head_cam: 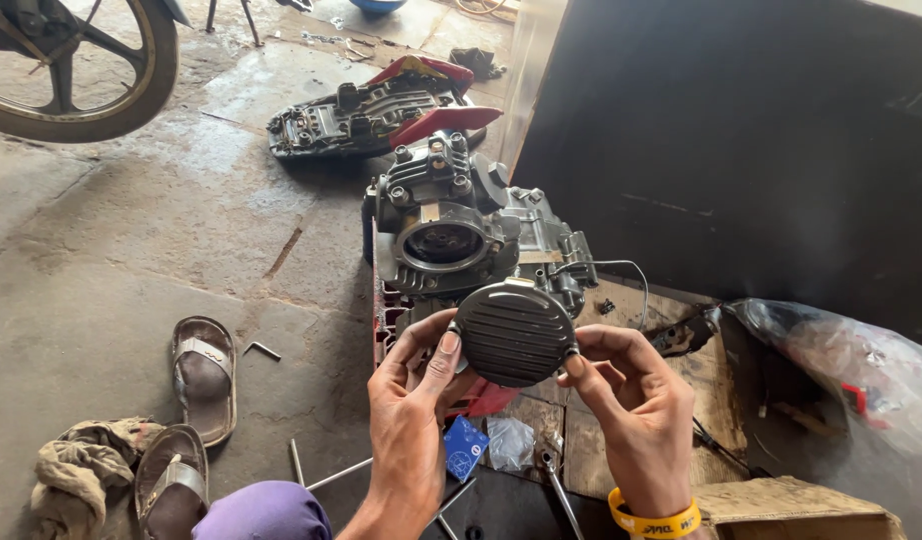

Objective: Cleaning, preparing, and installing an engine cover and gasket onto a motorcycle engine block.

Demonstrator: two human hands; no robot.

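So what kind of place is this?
Likely a motorcycle repair shop: a bare engine sits on the stained concrete floor, a wheel stands nearby, and both hands hold a round ribbed cover.

Workshop floor clutter around the work spot

A motorcycle wheel [76,65] stands at the far left, and a red-edged seat base [381,108] lies upside down on the stained concrete floor [121,230] farther back. Near left, a pair of brown sandals [203,375] sits beside a crumpled rag [76,470]. Thin metal rods [336,473] and a small blue packet [466,448] lie near the bottom, a clear plastic bag [861,365] at the right, a dark panel [741,150] behind it.
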